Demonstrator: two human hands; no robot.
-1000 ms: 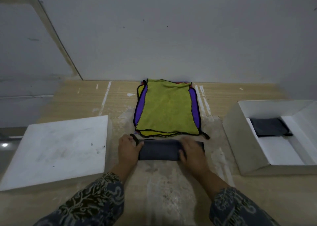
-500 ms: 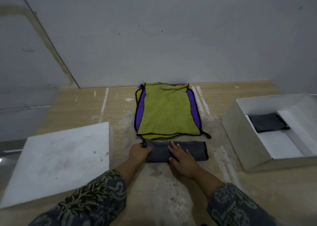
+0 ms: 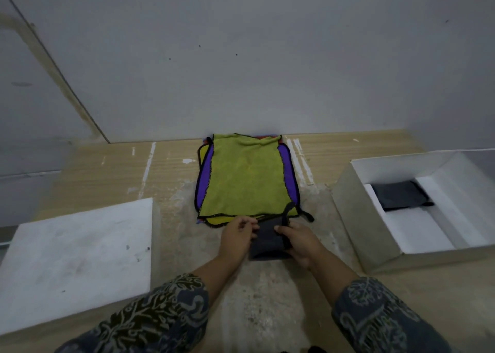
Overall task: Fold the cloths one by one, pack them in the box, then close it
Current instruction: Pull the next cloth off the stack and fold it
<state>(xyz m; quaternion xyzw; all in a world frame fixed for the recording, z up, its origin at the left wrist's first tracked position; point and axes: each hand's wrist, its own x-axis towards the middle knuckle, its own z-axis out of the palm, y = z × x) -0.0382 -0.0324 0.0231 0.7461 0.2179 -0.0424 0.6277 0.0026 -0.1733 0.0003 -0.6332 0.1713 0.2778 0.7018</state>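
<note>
A dark grey cloth (image 3: 267,241), folded into a small square, lies on the table between my hands. My left hand (image 3: 237,238) grips its left edge with curled fingers. My right hand (image 3: 300,241) holds its right edge, thumb on top beside a dark hanging loop. Behind it lies a stack of flat cloths (image 3: 245,178), yellow-green on top with purple and orange edges showing below. The open white box (image 3: 345,205) stands at the right, with one folded dark cloth (image 3: 399,194) inside at the back.
The white box lid (image 3: 77,256) lies flat at the left. A grey wall rises right behind the cloth stack. The wooden table (image 3: 267,299) has worn pale patches in front of me.
The long dark strip has been folded sideways into a small square. My hands came closer together and now hold its two sides. The view tilted slightly.
</note>
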